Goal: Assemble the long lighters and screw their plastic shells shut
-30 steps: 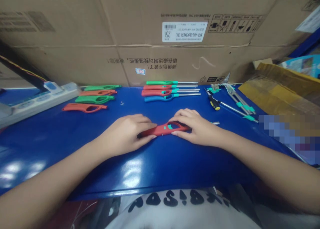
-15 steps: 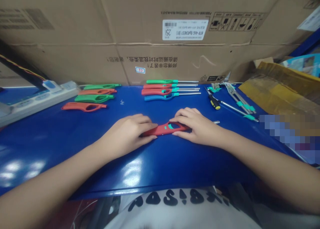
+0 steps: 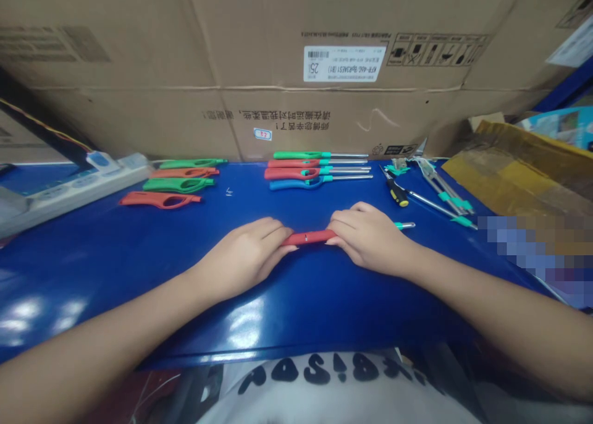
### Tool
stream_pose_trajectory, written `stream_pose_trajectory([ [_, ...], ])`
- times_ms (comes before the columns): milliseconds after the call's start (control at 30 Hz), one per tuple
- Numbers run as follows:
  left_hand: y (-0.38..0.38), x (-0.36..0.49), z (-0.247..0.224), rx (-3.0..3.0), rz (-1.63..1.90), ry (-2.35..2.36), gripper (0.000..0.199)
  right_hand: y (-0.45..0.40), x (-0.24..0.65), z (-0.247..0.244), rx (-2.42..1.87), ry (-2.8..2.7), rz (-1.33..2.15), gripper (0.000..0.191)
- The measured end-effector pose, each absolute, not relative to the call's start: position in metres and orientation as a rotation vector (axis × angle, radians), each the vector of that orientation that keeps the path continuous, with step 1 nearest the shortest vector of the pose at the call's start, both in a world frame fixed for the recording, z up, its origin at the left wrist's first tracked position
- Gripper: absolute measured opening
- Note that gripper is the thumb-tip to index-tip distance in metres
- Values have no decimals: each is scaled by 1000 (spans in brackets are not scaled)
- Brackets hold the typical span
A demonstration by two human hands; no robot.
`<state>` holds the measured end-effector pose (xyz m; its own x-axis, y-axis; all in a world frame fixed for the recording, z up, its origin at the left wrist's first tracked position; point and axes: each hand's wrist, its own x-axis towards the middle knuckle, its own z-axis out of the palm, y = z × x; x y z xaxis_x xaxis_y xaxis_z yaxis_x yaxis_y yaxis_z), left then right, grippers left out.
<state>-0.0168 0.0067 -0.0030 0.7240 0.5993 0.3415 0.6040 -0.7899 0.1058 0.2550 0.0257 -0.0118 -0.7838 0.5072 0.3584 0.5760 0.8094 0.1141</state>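
Gripping the red lighter two-handed, narrow edge facing me. My left hand is pinching its left end between thumb and fingers; my right hand is clasping the other end, metal rod poking out past it. Lighter is sitting between my hands at mid-desk; can't tell if it's touching. Behind, four lighters are lying near the carton, four casings are lying left, screwdriver is lying right.

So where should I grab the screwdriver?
I'd take the screwdriver by its thick black-and-yellow handle, coming from the near side. It lies with the handle toward the camera and its thin shaft pointing away.
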Motion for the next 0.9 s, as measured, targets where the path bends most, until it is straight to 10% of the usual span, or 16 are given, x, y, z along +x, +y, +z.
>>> stream_pose_trajectory([
  [900,2,-13,-6,-2937,-513,-947,44,11,248,0,-809,-2664,266,32],
])
